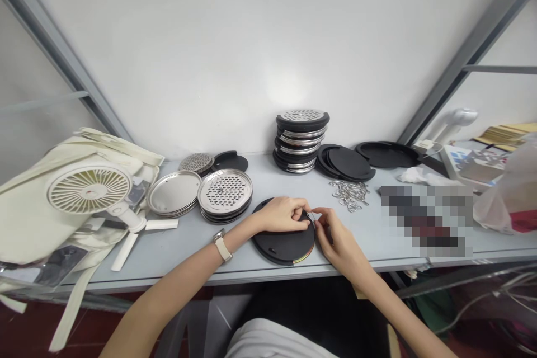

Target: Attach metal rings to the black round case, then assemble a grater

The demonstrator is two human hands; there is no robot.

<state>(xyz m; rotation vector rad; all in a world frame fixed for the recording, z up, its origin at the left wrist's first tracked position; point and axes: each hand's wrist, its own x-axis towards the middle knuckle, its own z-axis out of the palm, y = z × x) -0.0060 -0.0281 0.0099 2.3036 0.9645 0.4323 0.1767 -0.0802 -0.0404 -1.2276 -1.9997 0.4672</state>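
Note:
A round black plate [285,246] lies near the front edge of the table, with a strip of its lower right rim shining in colour. My left hand [285,213] rests over the plate's upper part, fingers curled, thumb and forefinger closed at a small shiny metal clip [311,216]. From the right, my right hand [333,238] pinches the same clip at the plate's right rim. The clip is tiny and partly covered by fingertips, so whether it is hooked to the plate I cannot tell. To the right lies a pile of similar metal clips [351,194].
Perforated metal discs [225,191] and plain metal discs [174,192] are stacked on the left. Behind stands a tall stack of black and metal discs [301,142], beside more black plates [350,163]. A white fan [90,188] and cream bag [29,207] occupy the far left.

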